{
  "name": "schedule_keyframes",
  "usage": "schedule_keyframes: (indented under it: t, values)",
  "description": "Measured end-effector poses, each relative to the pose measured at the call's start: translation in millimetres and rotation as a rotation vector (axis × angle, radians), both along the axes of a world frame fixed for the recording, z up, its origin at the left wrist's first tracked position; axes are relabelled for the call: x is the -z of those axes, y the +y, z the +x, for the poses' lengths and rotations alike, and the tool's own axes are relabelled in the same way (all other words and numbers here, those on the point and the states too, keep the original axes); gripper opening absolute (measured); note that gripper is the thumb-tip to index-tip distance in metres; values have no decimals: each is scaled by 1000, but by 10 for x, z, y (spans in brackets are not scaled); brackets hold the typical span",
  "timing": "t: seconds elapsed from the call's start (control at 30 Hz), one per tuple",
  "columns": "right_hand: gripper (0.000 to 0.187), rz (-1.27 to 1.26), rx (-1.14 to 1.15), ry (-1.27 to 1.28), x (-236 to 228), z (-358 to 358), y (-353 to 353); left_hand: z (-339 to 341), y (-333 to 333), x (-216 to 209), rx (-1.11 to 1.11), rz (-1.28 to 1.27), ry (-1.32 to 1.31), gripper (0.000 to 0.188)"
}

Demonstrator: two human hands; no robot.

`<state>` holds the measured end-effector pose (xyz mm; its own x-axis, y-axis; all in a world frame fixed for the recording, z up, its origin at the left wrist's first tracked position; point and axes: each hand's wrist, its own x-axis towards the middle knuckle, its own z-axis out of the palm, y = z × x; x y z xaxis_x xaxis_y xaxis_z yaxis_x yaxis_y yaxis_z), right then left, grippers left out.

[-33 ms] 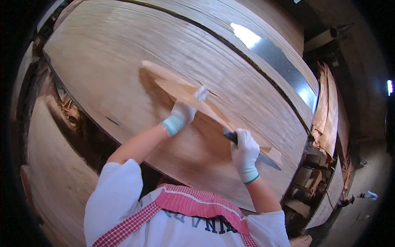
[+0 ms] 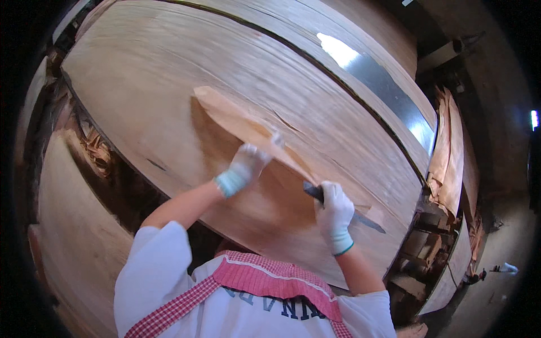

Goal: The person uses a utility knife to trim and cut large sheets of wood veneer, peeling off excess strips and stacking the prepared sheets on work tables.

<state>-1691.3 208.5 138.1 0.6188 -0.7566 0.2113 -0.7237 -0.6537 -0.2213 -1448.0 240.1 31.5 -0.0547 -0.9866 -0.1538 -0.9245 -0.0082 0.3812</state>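
here, clutches thin veneer strip (image 2: 236, 121) in gloved l. hand (image 2: 249, 160) & clasps knife (image 2: 369, 222) w/ gloved r. hand (image 2: 335, 209), apart, over lg. pale wood sheet (image 2: 141, 73).

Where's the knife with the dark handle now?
In the head view, the knife is right of centre, gripped in the right hand, over the large wood sheet.
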Motion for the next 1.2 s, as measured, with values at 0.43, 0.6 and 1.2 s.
schedule_keyframes:
  t: [0.43, 0.6, 1.2]
  values:
    - [22, 168, -183, 43, 500, -324, 1323, 762, 1316, 363, -1232, -367, 1680, 20]
    - [27, 461, -91, -185, 570, -500, 1565, 563, 1223, -305, -1185, -656, 1073, 41]
    - [24, 534, -144, -204, 1346, 1857, 2170, 3003, 2911, 526, -1650, -621, 248, 76]
